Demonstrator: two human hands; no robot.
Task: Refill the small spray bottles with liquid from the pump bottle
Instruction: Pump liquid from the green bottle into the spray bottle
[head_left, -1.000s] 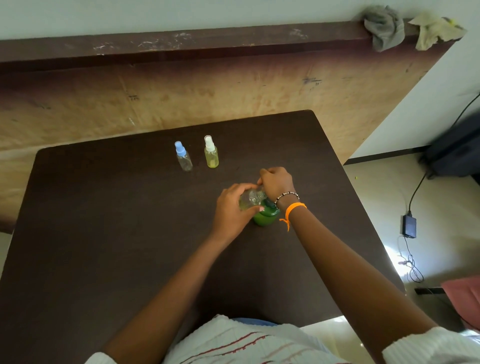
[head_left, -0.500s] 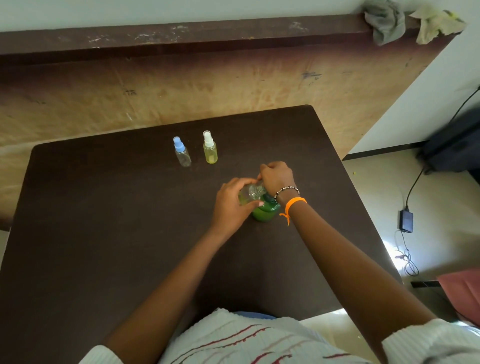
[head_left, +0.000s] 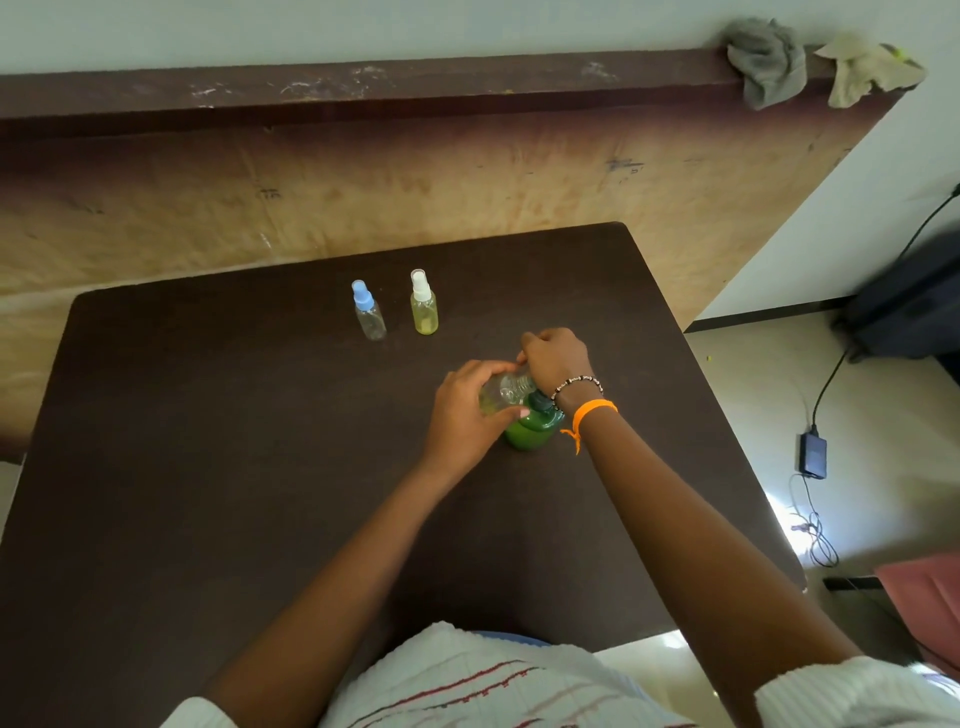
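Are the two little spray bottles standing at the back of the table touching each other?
Apart. The head view shows a strip of dark table between the blue-capped bottle and the white-capped yellowish bottle.

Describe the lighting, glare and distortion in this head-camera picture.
Head view: soft, even light on the dark table; strong glare on the shiny floor at right, near the cables; wide-angle bending curves the table edges and the wooden ledge; the two spray bottles are sharp; the clear bottle in the left hand looks slightly soft.
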